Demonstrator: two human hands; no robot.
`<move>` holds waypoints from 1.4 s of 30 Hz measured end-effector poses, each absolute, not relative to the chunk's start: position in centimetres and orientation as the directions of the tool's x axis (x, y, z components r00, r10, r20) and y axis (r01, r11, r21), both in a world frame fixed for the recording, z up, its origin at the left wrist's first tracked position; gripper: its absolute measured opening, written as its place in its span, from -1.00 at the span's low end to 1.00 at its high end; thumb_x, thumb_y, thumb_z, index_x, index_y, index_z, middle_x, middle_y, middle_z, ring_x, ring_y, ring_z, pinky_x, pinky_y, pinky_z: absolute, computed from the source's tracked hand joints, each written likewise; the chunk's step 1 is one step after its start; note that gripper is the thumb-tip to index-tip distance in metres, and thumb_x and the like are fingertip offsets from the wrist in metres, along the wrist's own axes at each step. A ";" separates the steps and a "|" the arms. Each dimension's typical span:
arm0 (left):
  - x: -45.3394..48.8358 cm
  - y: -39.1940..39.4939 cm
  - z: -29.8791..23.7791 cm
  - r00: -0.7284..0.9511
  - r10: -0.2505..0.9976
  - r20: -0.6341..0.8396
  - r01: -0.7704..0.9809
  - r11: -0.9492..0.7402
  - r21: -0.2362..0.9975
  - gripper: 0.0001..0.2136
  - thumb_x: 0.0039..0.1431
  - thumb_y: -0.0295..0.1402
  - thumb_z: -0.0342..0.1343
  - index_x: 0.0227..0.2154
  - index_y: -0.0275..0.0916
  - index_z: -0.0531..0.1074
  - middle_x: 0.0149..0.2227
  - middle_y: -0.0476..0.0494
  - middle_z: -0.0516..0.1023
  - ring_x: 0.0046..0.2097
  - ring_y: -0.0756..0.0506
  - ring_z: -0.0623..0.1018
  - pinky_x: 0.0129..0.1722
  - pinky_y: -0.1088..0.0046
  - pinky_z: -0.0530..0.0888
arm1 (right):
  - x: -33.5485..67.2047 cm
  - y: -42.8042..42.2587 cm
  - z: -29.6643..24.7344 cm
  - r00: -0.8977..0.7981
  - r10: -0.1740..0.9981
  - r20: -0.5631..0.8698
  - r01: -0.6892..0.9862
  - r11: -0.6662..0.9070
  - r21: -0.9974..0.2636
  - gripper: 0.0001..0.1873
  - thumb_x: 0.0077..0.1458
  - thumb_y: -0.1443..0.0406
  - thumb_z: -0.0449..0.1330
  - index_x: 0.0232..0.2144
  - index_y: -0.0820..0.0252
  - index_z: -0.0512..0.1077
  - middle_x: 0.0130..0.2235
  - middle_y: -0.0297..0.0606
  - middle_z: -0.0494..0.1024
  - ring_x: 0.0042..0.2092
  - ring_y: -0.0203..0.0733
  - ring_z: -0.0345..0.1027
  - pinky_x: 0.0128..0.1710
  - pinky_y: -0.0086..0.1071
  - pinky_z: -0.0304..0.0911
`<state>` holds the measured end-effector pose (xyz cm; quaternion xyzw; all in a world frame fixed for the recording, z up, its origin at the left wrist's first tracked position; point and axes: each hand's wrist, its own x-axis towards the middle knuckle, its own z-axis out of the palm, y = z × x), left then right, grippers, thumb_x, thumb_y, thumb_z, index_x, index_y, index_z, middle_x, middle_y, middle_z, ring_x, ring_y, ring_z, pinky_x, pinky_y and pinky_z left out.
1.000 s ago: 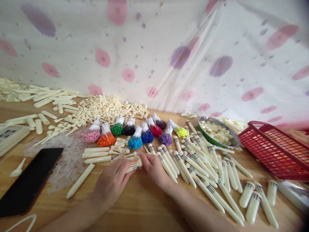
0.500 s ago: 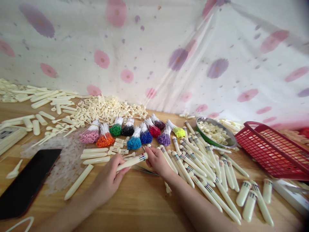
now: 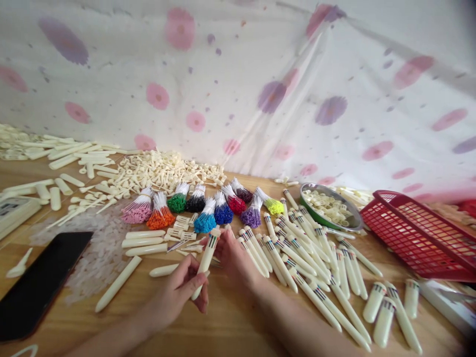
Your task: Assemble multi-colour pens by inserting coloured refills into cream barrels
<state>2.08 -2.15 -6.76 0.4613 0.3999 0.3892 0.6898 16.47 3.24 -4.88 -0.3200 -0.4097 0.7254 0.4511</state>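
Observation:
My left hand (image 3: 178,292) grips a cream multi-colour pen (image 3: 207,259) by its lower half, holding it nearly upright with the striped end up. My right hand (image 3: 232,258) sits just right of that pen, fingers curled near its top; whether it pinches anything is hidden. Behind the hands stands a row of coloured refill bundles (image 3: 203,208): pink, orange, green, black, blue, red, purple, yellow. A heap of assembled pens (image 3: 308,258) lies to the right of my right hand.
A red plastic basket (image 3: 420,233) and a green bowl (image 3: 353,216) of small cream parts sit at the right. A black phone (image 3: 37,282) lies at the left. Cream barrels (image 3: 145,240) and small parts (image 3: 159,168) are scattered across the wooden table (image 3: 230,327).
My left hand has lifted the pen off the table and tipped it from lying flat to nearly upright. My right hand stayed beside its striped end.

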 end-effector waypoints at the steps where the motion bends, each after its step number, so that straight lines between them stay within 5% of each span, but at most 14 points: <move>1: 2.1 -2.2 -6.9 0.387 0.897 -0.215 -0.195 0.308 0.931 -0.65 0.06 0.00 0.10 -0.44 -0.22 0.24 -0.58 0.04 0.48 -0.56 -0.01 0.48 -0.51 0.42 0.45 | 16.2 2.8 -5.0 -0.447 0.884 -0.134 -0.393 -0.329 -0.859 -0.41 -0.08 -0.22 0.07 -0.33 0.18 0.33 -0.40 -0.24 0.48 -0.34 -0.18 0.37 -0.31 -0.32 0.24; 5: 2.2 -2.3 -7.3 0.394 0.887 -0.241 -0.241 0.353 0.904 -0.60 0.02 -0.02 0.15 -0.23 -0.21 0.26 -0.57 0.07 0.49 -0.55 -0.03 0.50 -0.51 0.39 0.47 | 15.3 1.7 -5.3 -0.501 0.837 -0.219 -0.411 -0.453 -0.791 -0.40 -0.05 -0.20 0.06 -0.30 0.21 0.33 -0.39 -0.16 0.52 -0.34 -0.11 0.40 -0.40 -0.33 0.24; 12: 2.4 -2.5 -7.9 0.382 0.888 -0.257 -0.310 0.385 0.869 -0.41 -0.01 -0.06 0.20 0.04 -0.16 0.15 -0.51 0.08 0.46 -0.54 -0.04 0.50 -0.55 0.39 0.47 | 15.7 1.9 -5.6 -0.508 0.838 -0.198 -0.386 -0.427 -0.818 -0.58 -0.01 -0.01 0.18 -0.32 0.23 0.37 -0.41 -0.24 0.51 -0.43 -0.22 0.36 -0.48 -0.41 0.17; 20: 2.8 -2.6 -7.5 0.416 0.862 -0.289 -0.399 0.459 0.794 -0.45 -0.02 -0.09 0.24 0.00 -0.13 0.21 -0.49 0.06 0.47 -0.53 -0.03 0.51 -0.51 0.36 0.50 | 15.7 1.6 -5.9 -0.559 0.814 -0.158 -0.416 -0.440 -0.796 -0.55 -0.02 -0.02 0.20 -0.22 0.19 0.31 -0.40 -0.30 0.48 -0.56 -0.34 0.22 -0.59 -0.47 0.10; 26: 2.5 -2.5 -7.4 0.477 0.846 -0.236 -0.394 0.446 0.804 -0.56 0.03 -0.10 0.20 -0.08 -0.16 0.27 -0.46 0.03 0.47 -0.52 -0.01 0.50 -0.49 0.38 0.49 | 16.2 2.7 -4.7 -0.649 0.729 -0.217 -0.364 -0.548 -0.753 -0.34 -0.02 -0.25 -0.11 -0.33 0.19 0.33 -0.49 -0.28 0.40 -0.46 -0.20 0.29 -0.47 -0.38 0.19; 31: 2.6 -2.7 -8.1 0.474 0.857 -0.202 -0.316 0.380 0.869 -0.67 0.04 -0.09 0.18 -0.23 -0.17 0.32 -0.48 0.05 0.43 -0.52 0.01 0.49 -0.50 0.41 0.48 | 16.9 3.1 -3.9 -0.683 0.678 -0.273 -0.341 -0.627 -0.701 -0.54 0.06 -0.10 -0.12 -0.47 0.14 0.25 -0.64 -0.44 0.18 -0.41 -0.18 0.29 -0.25 -0.27 0.21; 42: 2.9 -2.7 -7.6 0.474 0.859 -0.196 -0.258 0.349 0.901 -0.65 0.07 -0.04 0.12 -0.20 -0.15 0.28 -0.47 0.05 0.39 -0.51 0.01 0.47 -0.50 0.43 0.47 | 16.5 2.6 -4.7 -0.665 0.721 -0.194 -0.507 -0.627 -0.592 -0.66 0.04 -0.04 0.01 -0.43 0.09 0.21 -0.67 -0.48 0.14 -0.46 -0.20 0.23 -0.36 -0.34 0.19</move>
